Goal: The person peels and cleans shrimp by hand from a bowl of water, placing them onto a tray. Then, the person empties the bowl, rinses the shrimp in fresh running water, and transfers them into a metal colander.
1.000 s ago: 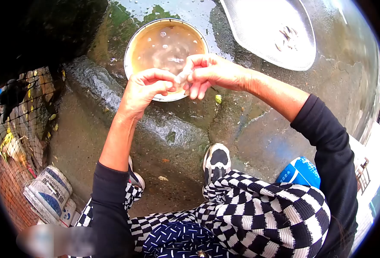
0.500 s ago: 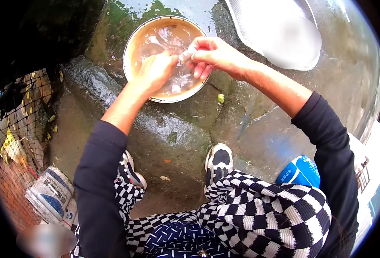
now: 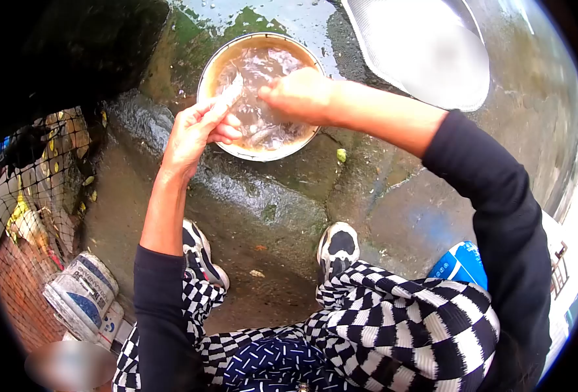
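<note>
A round, light-rimmed basin (image 3: 204,79) of murky brown water stands on the wet ground, with pale shapes in the water. At its left side, my left hand (image 3: 200,130) pinches a small pale, pointed thing (image 3: 234,90), whitish and glossy, its tip pointing up over the water. Whether it is a shrimp or a small fish I cannot tell. Over the basin's right half is my right hand (image 3: 298,96), fingers curled together and slightly blurred. Anything inside those fingers is hidden.
A white mesh basket (image 3: 393,49) lies at the upper right. Black netting (image 3: 34,176) and a grey-white bucket (image 3: 83,291) are at the left. A blue-and-white packet (image 3: 462,264) sits beside my right knee. A small green bit (image 3: 342,155) lies near the basin.
My hands have separated. The left has moved down and left and now holds a pale thing upright; the right, which was pinching a whitish piece, has turned over with its fingers curled.
</note>
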The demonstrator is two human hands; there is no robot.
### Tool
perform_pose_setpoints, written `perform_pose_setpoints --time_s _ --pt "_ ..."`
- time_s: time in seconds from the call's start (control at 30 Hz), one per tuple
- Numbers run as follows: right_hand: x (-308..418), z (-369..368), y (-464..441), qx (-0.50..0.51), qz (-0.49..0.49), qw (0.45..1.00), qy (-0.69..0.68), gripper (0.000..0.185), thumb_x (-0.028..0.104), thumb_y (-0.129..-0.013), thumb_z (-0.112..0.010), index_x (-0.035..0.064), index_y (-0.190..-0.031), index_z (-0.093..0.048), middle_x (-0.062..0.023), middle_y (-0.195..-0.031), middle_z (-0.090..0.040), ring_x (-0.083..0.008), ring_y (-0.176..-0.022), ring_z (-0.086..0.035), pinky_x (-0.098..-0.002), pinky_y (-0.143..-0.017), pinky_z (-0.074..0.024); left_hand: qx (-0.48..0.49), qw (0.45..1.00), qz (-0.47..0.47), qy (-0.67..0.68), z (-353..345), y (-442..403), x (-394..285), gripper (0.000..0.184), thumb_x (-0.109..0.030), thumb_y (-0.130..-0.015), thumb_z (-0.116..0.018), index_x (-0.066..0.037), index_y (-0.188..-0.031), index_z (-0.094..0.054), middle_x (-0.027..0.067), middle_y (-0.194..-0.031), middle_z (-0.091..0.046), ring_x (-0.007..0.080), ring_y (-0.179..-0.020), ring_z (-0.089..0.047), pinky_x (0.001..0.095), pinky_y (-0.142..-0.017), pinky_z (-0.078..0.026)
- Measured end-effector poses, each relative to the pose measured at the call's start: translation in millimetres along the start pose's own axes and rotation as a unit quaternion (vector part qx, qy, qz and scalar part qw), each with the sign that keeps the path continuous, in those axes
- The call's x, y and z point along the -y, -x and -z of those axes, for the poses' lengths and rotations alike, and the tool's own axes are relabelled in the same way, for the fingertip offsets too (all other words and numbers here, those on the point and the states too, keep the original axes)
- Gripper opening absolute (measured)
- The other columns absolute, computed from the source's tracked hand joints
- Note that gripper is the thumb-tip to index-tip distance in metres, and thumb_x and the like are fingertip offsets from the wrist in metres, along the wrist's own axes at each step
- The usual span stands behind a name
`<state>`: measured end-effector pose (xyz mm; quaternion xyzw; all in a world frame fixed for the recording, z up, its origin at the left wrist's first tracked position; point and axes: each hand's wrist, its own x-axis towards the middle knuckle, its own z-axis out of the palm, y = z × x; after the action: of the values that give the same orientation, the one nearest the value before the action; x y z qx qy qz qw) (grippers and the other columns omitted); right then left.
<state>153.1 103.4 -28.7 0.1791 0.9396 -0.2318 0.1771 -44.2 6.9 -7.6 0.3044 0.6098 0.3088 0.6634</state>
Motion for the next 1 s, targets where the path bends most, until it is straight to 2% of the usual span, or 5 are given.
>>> perform_pose_setpoints --time_s 0.23,0.4,0.67,0.73,1.0 --pt "7 28 36 -0.047 -0.063 0.987 -0.14 0.018 0.009 -0.082 -0.048 0.0022 -0.097 -0.054 -0.0148 -0.078 -0.062 -0.0279 -0.075 -0.064 -0.0387 -0.066 -0.0532 0.02 0.998 0.006 0.056 -4 9 2 0.034 -0.022 -0.091 -0.051 0.004 -0.114 -0.053 0.0069 -0.082 -0.063 0.0129 -0.067 -0.064 0.0234 -0.061 -0.051" --pt "-52 38 94 -0.302 -0.163 0.903 -0.26 0.015 0.016 -0.088 -0.051 0.0045 -0.097 -0.053 -0.0035 -0.075 -0.057 -0.0099 -0.064 -0.056 -0.0273 -0.061 -0.0486 0.018 0.999 -0.009 0.029 -9 12 -12 0.036 -0.023 -0.09 -0.049 0.005 -0.112 -0.054 0.0081 -0.079 -0.062 0.0142 -0.064 -0.063 0.0248 -0.06 -0.05" --pt "-106 8 175 -0.235 -0.217 0.937 0.141 0.028 0.016 -0.083 -0.057 0.0067 -0.11 -0.053 -0.0142 -0.102 -0.06 -0.022 -0.072 -0.062 -0.0347 -0.071 -0.0497 0.061 0.998 0.026 0.021 -25 18 -21 0.032 -0.023 -0.09 -0.046 0.006 -0.097 -0.058 0.0102 -0.074 -0.061 0.0169 -0.057 -0.061 0.0253 -0.055 -0.049" --pt "-56 25 136 -0.217 -0.211 0.926 -0.224 0.043 0.012 -0.08 -0.061 0.0141 -0.121 -0.051 -0.0092 -0.108 -0.059 -0.0147 -0.074 -0.062 -0.0327 -0.069 -0.0508 0.083 0.996 0.032 0.029 -30 18 -22 0.032 -0.023 -0.09 -0.045 0.006 -0.095 -0.058 0.0108 -0.073 -0.061 0.0173 -0.056 -0.061 0.0256 -0.055 -0.049" --pt "12 8 52 -0.093 0.048 0.857 -0.505 0.028 0.013 -0.083 -0.053 0.0058 -0.11 -0.057 -0.0089 -0.091 -0.064 -0.0158 -0.082 -0.062 -0.0301 -0.07 -0.0512 0.169 0.983 0.058 0.032 -45 23 -33 0.032 -0.028 -0.088 -0.048 0.002 -0.091 -0.059 0.0102 -0.072 -0.062 0.0154 -0.054 -0.06 0.0233 -0.052 -0.048"
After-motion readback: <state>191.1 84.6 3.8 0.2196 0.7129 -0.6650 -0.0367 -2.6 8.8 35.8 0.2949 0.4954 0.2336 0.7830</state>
